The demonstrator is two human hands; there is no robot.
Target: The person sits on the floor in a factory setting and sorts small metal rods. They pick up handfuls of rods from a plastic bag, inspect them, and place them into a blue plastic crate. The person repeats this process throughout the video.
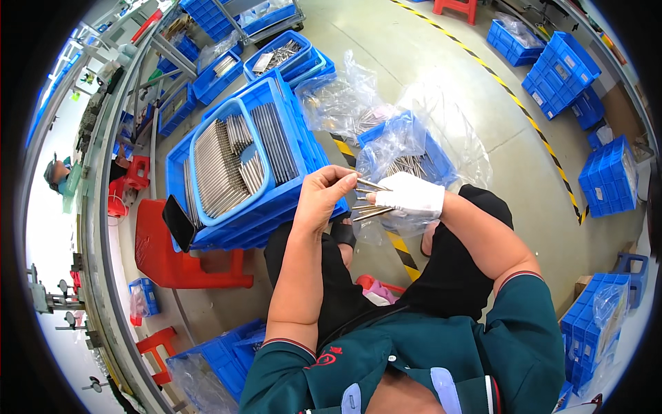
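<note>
My left hand [324,196] is bare, with thumb and forefinger pinched on the end of a thin metal rod [373,184]. My right hand [412,196], in a white glove, is closed around several more metal rods [372,213] that stick out to the left. Just beyond the hands, loose rods [408,165] lie in a blue crate [441,165] lined with clear plastic. At the left, a light blue tray [259,148] on stacked crates holds packed rows of rods [217,169]. The rods' ends inside the glove are hidden.
A red stool [172,245] stands below the crate stack, where a black flat object [180,224] leans on the corner. Clear plastic sheeting [448,117] spreads around the lined crate. More blue crates [562,72] line the right side. A metal-framed bench [103,276] runs along the left.
</note>
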